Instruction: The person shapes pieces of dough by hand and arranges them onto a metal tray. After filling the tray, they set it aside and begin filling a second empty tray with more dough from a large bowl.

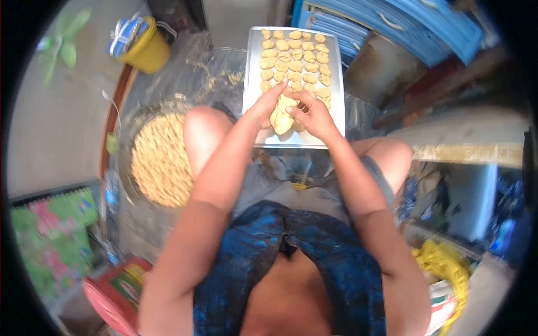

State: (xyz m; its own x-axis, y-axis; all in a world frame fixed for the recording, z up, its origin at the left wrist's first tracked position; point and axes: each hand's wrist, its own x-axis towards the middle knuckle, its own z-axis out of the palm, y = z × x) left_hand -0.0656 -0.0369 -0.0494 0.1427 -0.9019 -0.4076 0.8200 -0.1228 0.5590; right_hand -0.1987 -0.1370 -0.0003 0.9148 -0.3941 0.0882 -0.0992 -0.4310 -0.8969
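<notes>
A lump of pale yellow dough (282, 116) is held between my two hands above the near part of a metal baking tray (269, 138). My left hand (268, 106) wraps round its left side. With thumb and fingers, my right hand (315, 115) pinches the lump from the right. Rows of small dough pieces (295, 55) lie on the tray, from its far edge down to where my hands hide the rest.
To the left on the floor stands a wide round basin (162, 159) filled with many dough pieces. A yellow bucket (148, 50) is at the far left, blue cabinets (386, 22) at the far right. A red container (115, 291) stands near left, a yellow bag (443, 263) near right.
</notes>
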